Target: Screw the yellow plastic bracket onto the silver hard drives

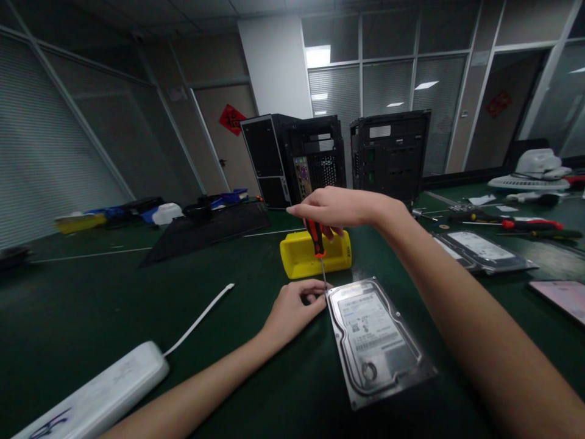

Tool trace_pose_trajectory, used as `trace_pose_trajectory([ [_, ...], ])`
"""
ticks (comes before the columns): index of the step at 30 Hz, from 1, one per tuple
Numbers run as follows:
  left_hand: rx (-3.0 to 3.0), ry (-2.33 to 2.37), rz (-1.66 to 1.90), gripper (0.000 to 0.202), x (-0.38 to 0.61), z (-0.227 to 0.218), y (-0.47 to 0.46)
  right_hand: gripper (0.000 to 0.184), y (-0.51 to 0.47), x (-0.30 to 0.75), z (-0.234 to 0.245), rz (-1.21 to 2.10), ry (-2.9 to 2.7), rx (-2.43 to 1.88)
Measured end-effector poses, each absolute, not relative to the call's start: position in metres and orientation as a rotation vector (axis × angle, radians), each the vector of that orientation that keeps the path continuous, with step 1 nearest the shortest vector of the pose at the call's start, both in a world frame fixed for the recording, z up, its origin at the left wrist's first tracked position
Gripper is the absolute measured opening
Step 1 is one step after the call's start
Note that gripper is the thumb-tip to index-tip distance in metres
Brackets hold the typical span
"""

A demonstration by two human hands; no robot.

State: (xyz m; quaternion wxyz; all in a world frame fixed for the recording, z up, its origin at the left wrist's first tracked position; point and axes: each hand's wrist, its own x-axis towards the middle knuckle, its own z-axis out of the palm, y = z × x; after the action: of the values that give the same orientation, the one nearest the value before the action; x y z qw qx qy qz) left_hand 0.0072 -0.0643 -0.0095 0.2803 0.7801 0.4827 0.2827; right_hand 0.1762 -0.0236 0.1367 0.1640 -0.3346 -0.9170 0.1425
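A silver hard drive [375, 341] lies flat on the green table [91, 305] in front of me. My right hand [338, 208] is closed round the red and black handle of a screwdriver [317, 241], held upright with its tip at the drive's far left corner. My left hand [292, 311] rests on the table beside that corner, fingers curled and pinched near the screwdriver's tip; what they hold, if anything, is hidden.
A yellow tray [297, 259] stands just behind the drive. Two open black computer cases [388, 152] stand at the back. A white power strip [100, 396] lies at the near left. More hard drives [484, 250] and screwdrivers [530, 224] lie at the right.
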Motion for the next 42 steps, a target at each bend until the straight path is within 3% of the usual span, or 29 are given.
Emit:
trace_pose_trajectory([
  [6, 2.096, 1.310, 0.756, 0.031, 0.0067, -0.0095, -0.0643, 0.029, -0.0211, 0.1780, 0.1376, 0.328, -2.659, -0.872],
  [26, 2.113, 1.304, 0.757, 0.029, 0.0061, -0.0114, -0.0633, 0.036, -0.0229, 0.1739, 0.1356, 0.553, -2.612, -0.873],
  [42, 2.115, 1.309, 0.746, 0.029, 0.0055, -0.0126, -0.0628, 0.042, -0.0163, 0.1761, 0.1345, 0.231, -2.644, -0.834],
])
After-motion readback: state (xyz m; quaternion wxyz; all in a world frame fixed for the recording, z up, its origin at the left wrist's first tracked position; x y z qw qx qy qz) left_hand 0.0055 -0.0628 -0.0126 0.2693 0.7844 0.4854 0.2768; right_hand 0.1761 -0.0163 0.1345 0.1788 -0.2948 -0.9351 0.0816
